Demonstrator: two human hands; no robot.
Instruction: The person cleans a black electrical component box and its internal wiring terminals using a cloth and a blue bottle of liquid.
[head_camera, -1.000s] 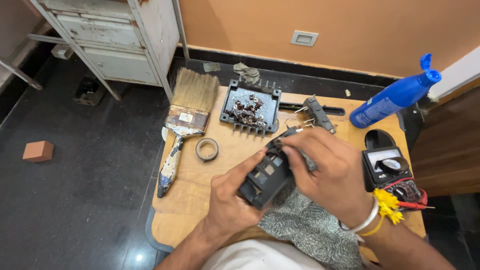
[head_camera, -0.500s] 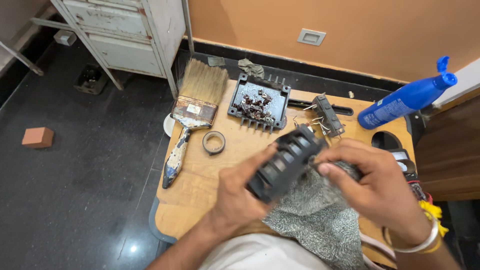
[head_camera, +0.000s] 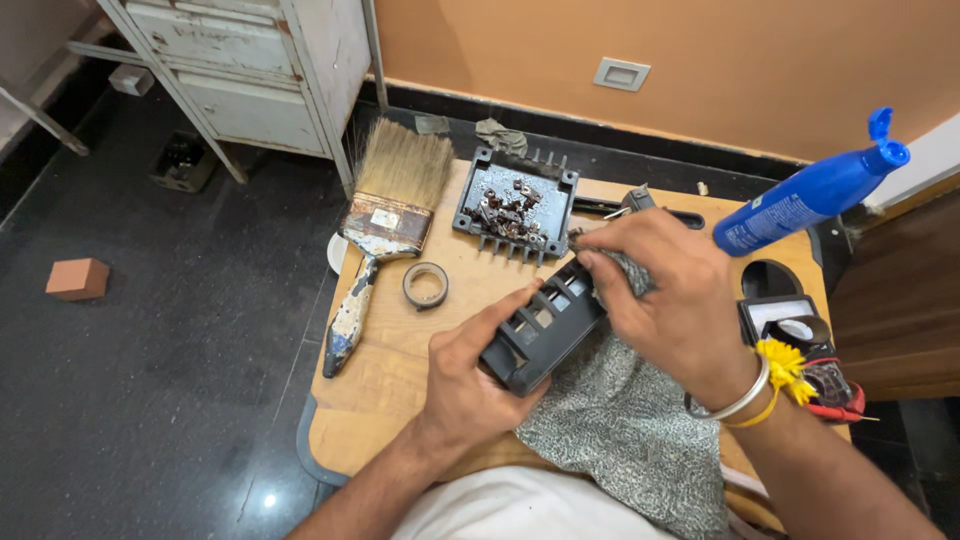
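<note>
Black plastic housing (head_camera: 545, 335), slotted and oblong, sits tilted above the wooden tabletop (head_camera: 385, 385), just in front of the open grey tray of rusty metal parts (head_camera: 515, 205). The left hand (head_camera: 470, 375) has its grip clamped on the housing's near end. The right hand (head_camera: 665, 295) pinches a grey speckled cloth (head_camera: 620, 430) against its far end. Left of the tray lie a wide paintbrush (head_camera: 385, 215) and a small tape roll (head_camera: 425, 285); right of it, a blue bottle (head_camera: 810, 195).
</note>
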